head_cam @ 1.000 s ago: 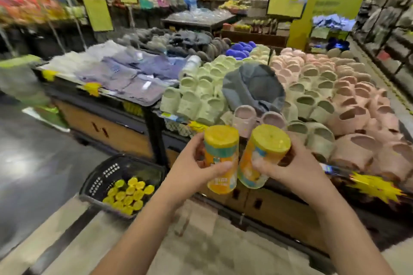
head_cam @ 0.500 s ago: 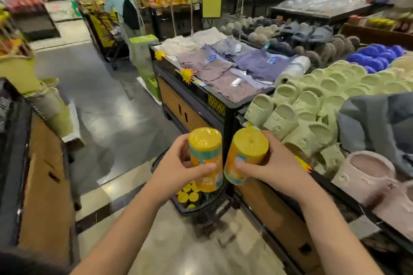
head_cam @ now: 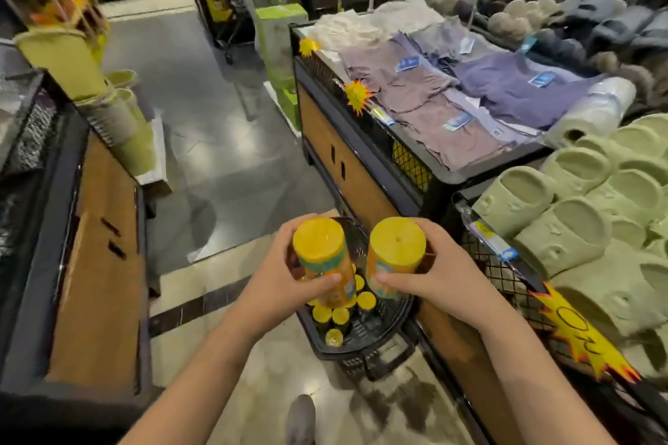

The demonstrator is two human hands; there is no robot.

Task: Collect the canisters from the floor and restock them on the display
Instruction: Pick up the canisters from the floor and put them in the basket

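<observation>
Far left of the black basket (head_cam: 376, 356), a wood-panelled display stand (head_cam: 97, 264) is noted, with stacked green buckets (head_cam: 68, 61) beyond it. Above the basket's left half, the left hand (head_cam: 276, 287) grips an orange canister with a yellow lid (head_cam: 323, 256). Fingers are curled round its body and the thumb lies across the label, with the canister upright and leaning slightly. The basket stands on the floor directly under both hands and holds more yellow-lidded canisters (head_cam: 339, 316), standing upright; the exact number cannot be told. Above the basket's right half, the right hand (head_cam: 446, 275) grips a second canister (head_cam: 394, 255) the same way. The two canisters are side by side, close but apart. Right of the basket and touching it or just beside it — contact is not clear — stands a mesh-fronted display table (head_cam: 365, 170). Folded shirts (head_cam: 452, 101) lie on the table behind the basket, and green slippers (head_cam: 564, 228) are piled to the basket's right.
</observation>
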